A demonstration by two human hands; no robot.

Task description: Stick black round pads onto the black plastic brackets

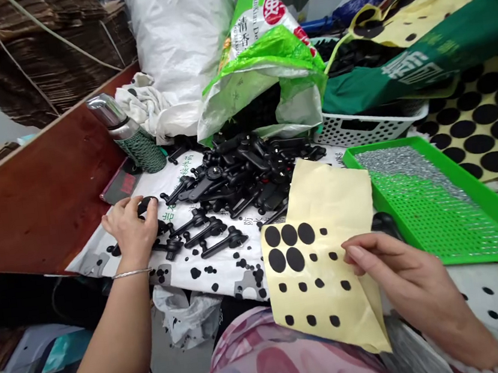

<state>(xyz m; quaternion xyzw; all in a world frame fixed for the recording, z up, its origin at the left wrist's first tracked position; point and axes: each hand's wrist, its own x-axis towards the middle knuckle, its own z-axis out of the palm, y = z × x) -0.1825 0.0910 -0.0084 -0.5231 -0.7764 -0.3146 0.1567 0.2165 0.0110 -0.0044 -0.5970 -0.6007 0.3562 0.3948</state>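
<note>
At the left of the pile, my left hand (133, 228) is closed around a black plastic part (148, 205), mostly covered by the fingers. My right hand (409, 288) is pinched, thumb against forefinger, over the right side of a yellow backing sheet (332, 194). Whatever those fingertips hold, if anything, is too small to make out. Several large round black stickers (289, 235) and small black dots stay on the sheet, which hangs past the table edge over my lap. Between my hands lies a heap of black plastic arms (247, 171), with several set apart in front (212, 233).
A green tray (448, 253) of small metal pieces stands right, near a white perforated basket (360, 127). Behind the heap is an open green-and-white bag (262, 76). A thermos (131, 134) stands by the wooden board (39, 182). More sticker sheets (485, 115) lie far right.
</note>
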